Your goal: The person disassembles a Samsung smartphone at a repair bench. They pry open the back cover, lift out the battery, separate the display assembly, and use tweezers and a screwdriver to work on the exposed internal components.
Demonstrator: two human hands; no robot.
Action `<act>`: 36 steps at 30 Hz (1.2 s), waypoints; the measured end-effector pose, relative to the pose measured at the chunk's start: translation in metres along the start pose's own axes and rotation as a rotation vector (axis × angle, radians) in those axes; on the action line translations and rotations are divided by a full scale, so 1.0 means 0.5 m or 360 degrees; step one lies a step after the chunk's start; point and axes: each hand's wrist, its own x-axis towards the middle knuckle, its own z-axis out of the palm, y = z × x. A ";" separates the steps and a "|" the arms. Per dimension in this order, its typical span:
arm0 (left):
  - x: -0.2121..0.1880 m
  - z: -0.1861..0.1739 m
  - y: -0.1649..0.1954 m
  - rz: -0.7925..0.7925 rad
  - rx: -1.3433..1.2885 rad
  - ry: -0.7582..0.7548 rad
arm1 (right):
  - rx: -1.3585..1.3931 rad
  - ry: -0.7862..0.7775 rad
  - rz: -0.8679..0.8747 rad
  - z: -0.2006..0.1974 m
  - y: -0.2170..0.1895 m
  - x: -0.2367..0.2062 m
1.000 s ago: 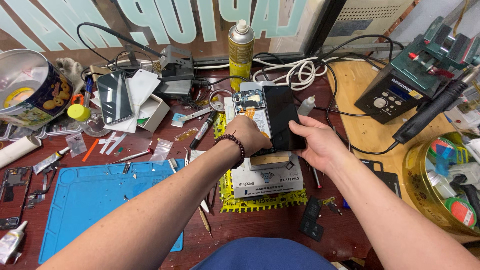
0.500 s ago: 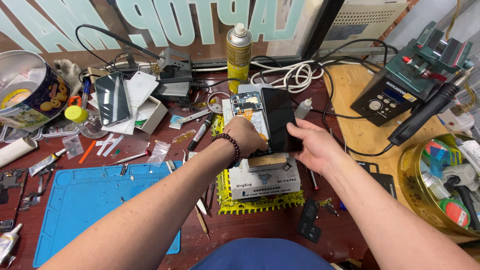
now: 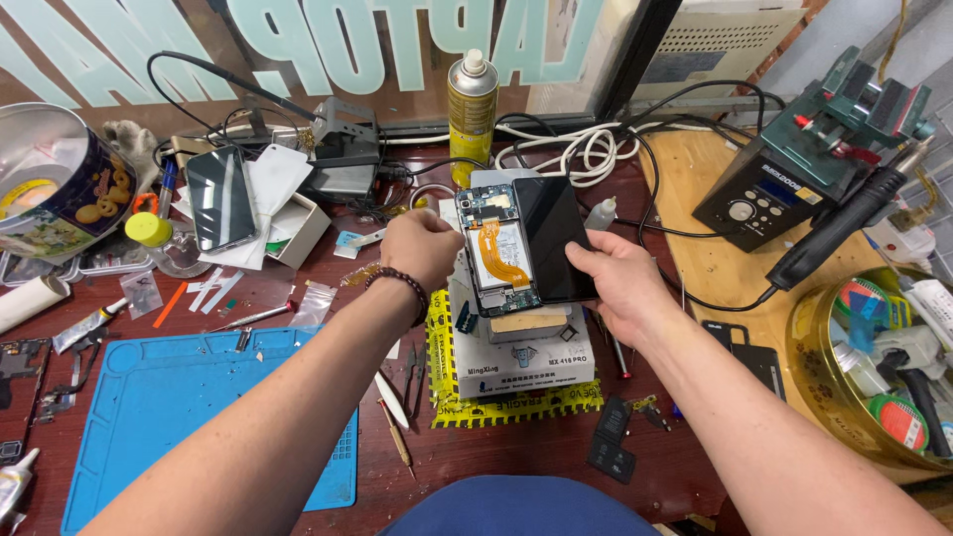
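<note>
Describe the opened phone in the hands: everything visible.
The opened phone is a slim dark slab with its back off, showing a circuit board at the top, a pale battery and an orange flex cable running down the middle. It is held tilted above a white heating block. The left hand grips its left edge. The right hand holds the glossy black panel, which is swung out along the phone's right side; whether they remain joined cannot be told.

A cluttered reddish-brown workbench stands against a glass pane bearing large pale letters; a light wooden board lies alongside, brightly and evenly lit.
</note>
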 end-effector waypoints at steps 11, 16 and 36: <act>0.028 0.033 0.006 -0.0443 -0.0895 -0.0418 | -0.0571 0.0306 -0.0185 0.027 -0.024 0.024; 0.030 0.034 0.018 -0.0447 -0.0912 -0.0369 | -0.0885 0.0427 -0.0212 0.049 -0.049 0.017; -0.029 0.006 0.021 0.0949 0.0598 0.0105 | -0.1480 0.0681 -0.0329 0.072 -0.057 0.015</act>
